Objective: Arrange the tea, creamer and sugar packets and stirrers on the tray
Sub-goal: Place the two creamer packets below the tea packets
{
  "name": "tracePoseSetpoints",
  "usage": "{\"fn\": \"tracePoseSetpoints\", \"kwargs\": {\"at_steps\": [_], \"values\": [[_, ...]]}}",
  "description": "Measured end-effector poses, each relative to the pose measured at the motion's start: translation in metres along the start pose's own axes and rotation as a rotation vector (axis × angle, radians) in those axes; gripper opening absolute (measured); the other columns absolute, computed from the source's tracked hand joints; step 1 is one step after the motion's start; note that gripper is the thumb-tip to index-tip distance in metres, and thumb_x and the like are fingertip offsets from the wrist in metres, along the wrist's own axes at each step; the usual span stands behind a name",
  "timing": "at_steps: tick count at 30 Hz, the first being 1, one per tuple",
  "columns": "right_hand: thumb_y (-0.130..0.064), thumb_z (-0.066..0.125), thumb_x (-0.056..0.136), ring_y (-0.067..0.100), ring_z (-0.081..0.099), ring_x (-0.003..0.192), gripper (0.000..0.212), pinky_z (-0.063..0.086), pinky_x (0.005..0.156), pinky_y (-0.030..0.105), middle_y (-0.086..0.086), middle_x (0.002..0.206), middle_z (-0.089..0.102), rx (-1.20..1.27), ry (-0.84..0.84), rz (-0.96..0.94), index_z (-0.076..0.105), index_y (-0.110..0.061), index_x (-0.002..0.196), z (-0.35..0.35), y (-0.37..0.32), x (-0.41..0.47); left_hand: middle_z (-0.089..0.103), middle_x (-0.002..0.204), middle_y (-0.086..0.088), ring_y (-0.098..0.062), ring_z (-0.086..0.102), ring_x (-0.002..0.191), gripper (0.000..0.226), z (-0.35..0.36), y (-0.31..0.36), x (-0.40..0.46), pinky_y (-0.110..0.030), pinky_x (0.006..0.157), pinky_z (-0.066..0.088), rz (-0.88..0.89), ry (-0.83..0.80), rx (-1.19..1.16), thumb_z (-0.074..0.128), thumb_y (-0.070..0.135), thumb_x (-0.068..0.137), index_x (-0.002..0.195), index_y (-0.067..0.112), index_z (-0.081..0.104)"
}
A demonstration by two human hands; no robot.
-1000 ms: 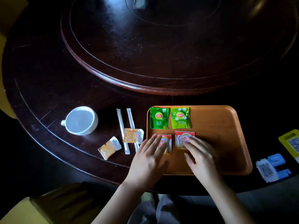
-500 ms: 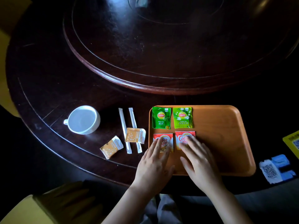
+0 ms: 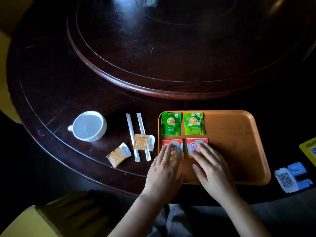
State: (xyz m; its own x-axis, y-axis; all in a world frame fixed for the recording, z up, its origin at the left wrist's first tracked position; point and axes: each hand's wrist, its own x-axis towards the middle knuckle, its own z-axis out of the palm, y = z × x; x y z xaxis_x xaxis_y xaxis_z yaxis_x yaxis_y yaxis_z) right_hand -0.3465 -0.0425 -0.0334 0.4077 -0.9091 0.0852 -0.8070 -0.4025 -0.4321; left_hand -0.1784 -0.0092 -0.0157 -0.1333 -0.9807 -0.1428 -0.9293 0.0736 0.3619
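I watch both hands lying flat and open on the tray [image 3: 239, 151], gripping nothing: the left hand [image 3: 164, 173] has its fingertips on the left creamer packet [image 3: 172, 148], the right hand [image 3: 212, 170] on the right creamer packet [image 3: 196, 147]. Over the last second the two red packets have been nudged into a neater pair, square under the green tea packets [image 3: 183, 123], so I judge the creamer row about settled. Still off the tray on the tabletop [image 3: 51, 93] lie two sugar packets [image 3: 131, 148] and two wrapped stirrers [image 3: 138, 135], beside a white cup [image 3: 89, 125]. The tea reads "Lipton"; the creamer shows parts of "Coffee mate". The sugar print is too small to read.
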Motion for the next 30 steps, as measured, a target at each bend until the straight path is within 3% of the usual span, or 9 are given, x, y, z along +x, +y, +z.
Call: {"fn": "tracePoseSetpoints", "kwargs": {"at_steps": [2, 5, 10, 13, 17, 21, 26, 30], "values": [[-0.015, 0.069, 0.078, 0.033, 0.051, 0.122, 0.037, 0.045, 0.098, 0.049, 0.016, 0.129, 0.058, 0.023, 0.027, 0.006, 0.065, -0.011, 0.114, -0.002, -0.001, -0.001, 0.032, 0.150, -0.015, -0.030, 0.029, 0.139, 0.064, -0.008, 0.001, -0.002, -0.041, 0.107, 0.035, -0.007, 0.001, -0.039, 0.058, 0.035, 0.084, 0.141, 0.016, 0.036], [-0.021, 0.061, 0.079, 0.031, 0.056, 0.115, 0.034, 0.047, 0.095, 0.045, 0.015, 0.122, 0.062, 0.061, 0.108, 0.003, 0.067, -0.009, 0.111, -0.005, -0.009, 0.002, 0.061, 0.127, -0.016, -0.032, 0.060, 0.112, 0.045, -0.025, -0.005, -0.013, -0.040, 0.085, 0.054, 0.013, 0.212, -0.120, 0.063, 0.029, 0.080, 0.120, 0.007, 0.060], [-0.011, 0.074, 0.073, 0.031, 0.060, 0.109, 0.036, 0.051, 0.091, 0.047, 0.015, 0.118, 0.065, 0.082, 0.190, -0.068, 0.068, -0.007, 0.108, -0.001, -0.043, 0.020, 0.067, 0.114, -0.009, -0.024, 0.064, 0.099, 0.032, -0.043, -0.059, -0.040, -0.033, 0.080, 0.052, -0.082, 0.477, -0.099, 0.054, 0.026, 0.085, 0.110, 0.009, 0.064], [-0.010, 0.077, 0.069, 0.030, 0.062, 0.108, 0.040, 0.051, 0.092, 0.044, 0.014, 0.116, 0.066, 0.045, 0.164, -0.148, 0.068, -0.008, 0.108, 0.007, -0.075, 0.040, 0.065, 0.117, -0.012, -0.026, 0.061, 0.105, 0.036, -0.046, -0.094, -0.051, -0.034, 0.088, 0.050, -0.140, 0.445, 0.006, 0.059, 0.023, 0.082, 0.114, 0.007, 0.063], [-0.004, 0.077, 0.065, 0.029, 0.065, 0.103, 0.039, 0.055, 0.085, 0.040, 0.013, 0.112, 0.069, -0.045, 0.065, -0.264, 0.070, -0.006, 0.103, 0.025, -0.107, 0.064, 0.058, 0.129, -0.019, -0.036, 0.052, 0.121, 0.061, -0.045, -0.119, -0.054, -0.048, 0.095, 0.048, -0.166, 0.184, 0.090, 0.080, 0.015, 0.067, 0.123, 0.007, 0.058], [0.001, 0.075, 0.062, 0.030, 0.066, 0.094, 0.036, 0.057, 0.077, 0.040, 0.013, 0.103, 0.071, -0.126, -0.035, -0.283, 0.070, -0.004, 0.098, 0.038, -0.117, 0.078, 0.045, 0.142, -0.016, -0.031, 0.038, 0.134, 0.064, -0.048, -0.127, -0.051, -0.045, 0.104, 0.040, -0.157, 0.045, 0.109, 0.074, 0.011, 0.071, 0.131, 0.013, 0.051], [0.001, 0.071, 0.066, 0.026, 0.066, 0.083, 0.023, 0.057, 0.067, 0.036, 0.009, 0.090, 0.072, -0.195, -0.092, -0.246, 0.071, -0.006, 0.088, 0.047, -0.117, 0.085, 0.068, 0.114, -0.017, -0.033, 0.065, 0.103, 0.053, -0.057, -0.129, -0.049, -0.043, 0.066, 0.059, -0.089, 0.137, 0.062, 0.077, -0.007, 0.059, 0.110, 0.008, 0.068], [0.006, 0.075, 0.056, 0.026, 0.068, 0.072, 0.019, 0.056, 0.050, 0.033, 0.008, 0.077, 0.073, -0.144, -0.029, -0.249, 0.071, -0.005, 0.072, 0.050, -0.116, 0.087, 0.071, 0.105, -0.018, -0.036, 0.066, 0.098, 0.047, -0.052, -0.130, -0.048, -0.048, 0.059, 0.060, -0.065, 0.213, 0.010, 0.074, -0.015, 0.061, 0.103, 0.005, 0.071]]}}
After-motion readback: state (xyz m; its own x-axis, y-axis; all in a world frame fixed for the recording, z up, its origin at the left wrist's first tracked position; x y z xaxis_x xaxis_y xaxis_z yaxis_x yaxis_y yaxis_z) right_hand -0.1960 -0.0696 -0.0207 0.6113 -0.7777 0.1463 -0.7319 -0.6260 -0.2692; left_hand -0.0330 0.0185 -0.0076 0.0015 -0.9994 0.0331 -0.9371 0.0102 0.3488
